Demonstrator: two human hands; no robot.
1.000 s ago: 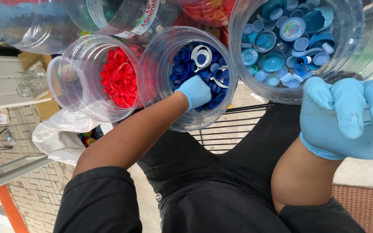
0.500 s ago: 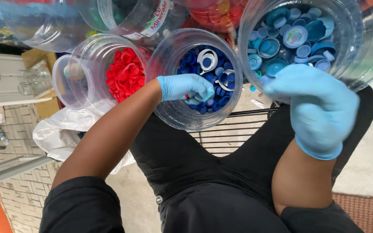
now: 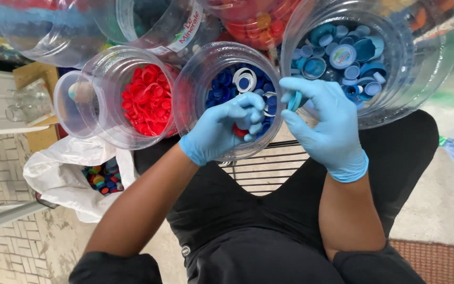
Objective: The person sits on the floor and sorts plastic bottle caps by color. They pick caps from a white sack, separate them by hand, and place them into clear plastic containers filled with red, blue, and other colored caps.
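Both hands wear light blue gloves. My left hand (image 3: 224, 129) hovers over the front rim of a clear jar of dark blue bottle caps (image 3: 237, 87) and pinches a red cap (image 3: 239, 131) in its fingertips. My right hand (image 3: 324, 123) sits close beside it, fingers curled around a light blue cap (image 3: 294, 101). Just behind the right hand stands a larger clear jar of light blue caps (image 3: 350, 58). A clear jar of red caps (image 3: 145, 100) stands to the left of the dark blue one.
More clear jars crowd the top edge, one holding red and orange caps (image 3: 253, 21). A white plastic bag of mixed caps (image 3: 98, 176) lies at lower left on the tiled floor. A wire rack (image 3: 261, 168) shows under the jars, above my black-clad legs.
My left hand drew back from inside the dark blue jar to its front rim, now holding a red cap. My right hand moved left from the lower right and met it.
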